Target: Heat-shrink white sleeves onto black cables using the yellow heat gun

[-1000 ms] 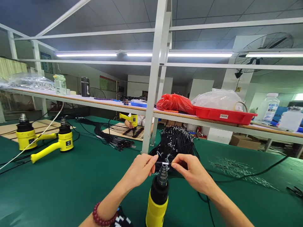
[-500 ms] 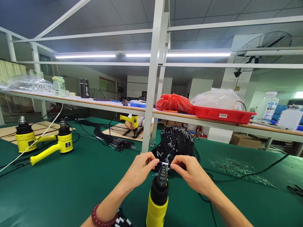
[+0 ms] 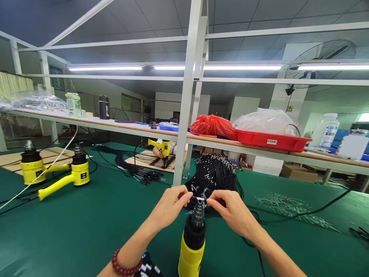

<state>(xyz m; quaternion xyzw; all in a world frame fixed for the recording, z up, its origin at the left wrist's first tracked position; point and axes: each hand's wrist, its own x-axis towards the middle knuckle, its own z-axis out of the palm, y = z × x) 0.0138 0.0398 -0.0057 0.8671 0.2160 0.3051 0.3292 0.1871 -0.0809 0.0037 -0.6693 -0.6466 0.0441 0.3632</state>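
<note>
Between my two hands a short black cable with a white sleeve (image 3: 200,199) is stretched level, just above the metal nozzle of an upright yellow heat gun (image 3: 191,250). My left hand (image 3: 173,206) pinches the cable's left end between thumb and fingertips. On the other side, my right hand (image 3: 227,206) pinches its right end. The fingertips cover both ends of the cable. Behind the nozzle lies a large heap of black cables (image 3: 215,177) with white-marked ends. More cables with white bands (image 3: 148,267) show beside my left forearm.
Two yellow heat guns (image 3: 79,172) stand at the left. Across the table, a person's hand (image 3: 158,152) holds another heat gun (image 3: 165,148) over cables on a board. Clear thin scraps (image 3: 294,207) lie at right. A shelf holds a red tray (image 3: 271,141). A white post (image 3: 184,115) rises ahead.
Both hands keep their pinch on the cable over the nozzle, with only a very slight shift left. The view has moved a little.
</note>
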